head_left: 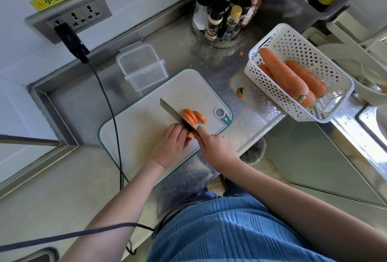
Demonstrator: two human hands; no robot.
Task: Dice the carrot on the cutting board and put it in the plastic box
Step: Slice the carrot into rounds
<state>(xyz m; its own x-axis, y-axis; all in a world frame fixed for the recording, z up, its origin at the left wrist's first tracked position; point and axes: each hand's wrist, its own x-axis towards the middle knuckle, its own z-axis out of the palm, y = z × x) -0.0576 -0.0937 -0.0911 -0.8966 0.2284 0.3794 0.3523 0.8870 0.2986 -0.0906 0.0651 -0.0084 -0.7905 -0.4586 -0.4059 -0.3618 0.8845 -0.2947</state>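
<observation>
Orange carrot slices [193,116] are lying on the white cutting board [134,136], just right of the knife blade [176,115]; I am counting about three rounds, overlapping and leaning on one another. I am watching my left hand [170,145] resting palm down on the board, fingers curled over the uncut carrot piece [190,135], of which only a small orange bit is showing between the two hands, so I cannot tell which way its long axis is running. My right hand [215,146] is gripping the knife handle, fingers wrapped round it, with the blade pointing far and left, its edge down against the carrot. Both forearms are reaching in from the near side and converging over the board.

The clear plastic box [142,66] is sitting open on the steel counter [209,63] just beyond the board's far edge, touching it. To the right, a white perforated basket [297,69] is holding three whole carrots [284,73], their long axes running near-right to far-left. One cut carrot top [240,92] is lying on the counter between board and basket.
</observation>
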